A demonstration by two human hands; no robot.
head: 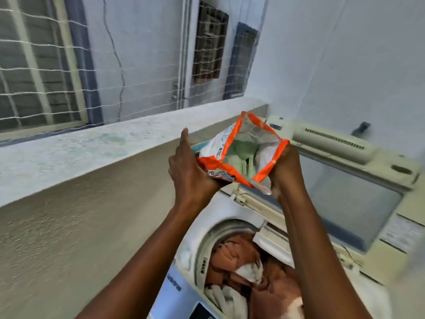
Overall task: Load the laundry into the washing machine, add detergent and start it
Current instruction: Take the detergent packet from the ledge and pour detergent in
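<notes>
A: Pouch status?

B: Detergent pouch [243,153] held up over the washing machine [184,259], mouth pulled wide toward the camera. Something greenish inside; cannot tell what. Left hand [190,173] grips the lower-left edge, one digit sticking up. Right hand [285,171] pinches the right rim.

A: Progress?

B: Laundry [248,268], orange and white cloth, sits in the tub. Judgement: loading looks done, detergent not yet in, and the lid [345,199] is up, so closing and starting remain.

A: Surroundings?

B: Machine stands against a rough plastered parapet [69,153]. White netting [41,72] above, with barred windows [210,42] of a neighbouring wall beyond. Frame is motion-blurred.
</notes>
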